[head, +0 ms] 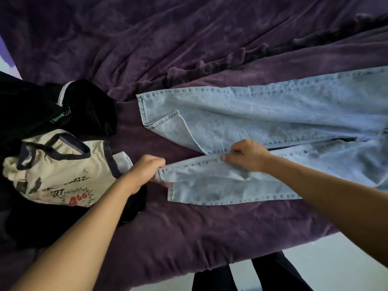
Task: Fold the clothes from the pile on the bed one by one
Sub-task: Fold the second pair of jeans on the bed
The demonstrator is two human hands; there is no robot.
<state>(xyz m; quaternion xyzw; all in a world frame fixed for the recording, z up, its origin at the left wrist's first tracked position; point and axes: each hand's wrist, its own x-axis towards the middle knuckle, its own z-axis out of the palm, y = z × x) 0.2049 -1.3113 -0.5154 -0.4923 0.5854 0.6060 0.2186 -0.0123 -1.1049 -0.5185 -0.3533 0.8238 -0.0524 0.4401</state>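
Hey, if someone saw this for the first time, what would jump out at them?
Pale blue denim jeans lie spread across the crumpled purple plush blanket, from centre to right edge. The left hand grips the nearer leg's hem while the right hand pinches its inner seam. At left, a cream printed T-shirt with navy trim lies heaped among black garments.

Jeans point(262, 114) at right are showing faded, matt denim with raised seam stitching. Bed cover point(189, 38) is presenting plush, velvety cloth, creasing heavily at far side. Cream shirt point(63, 164) at left is looking soft, matt, printed.
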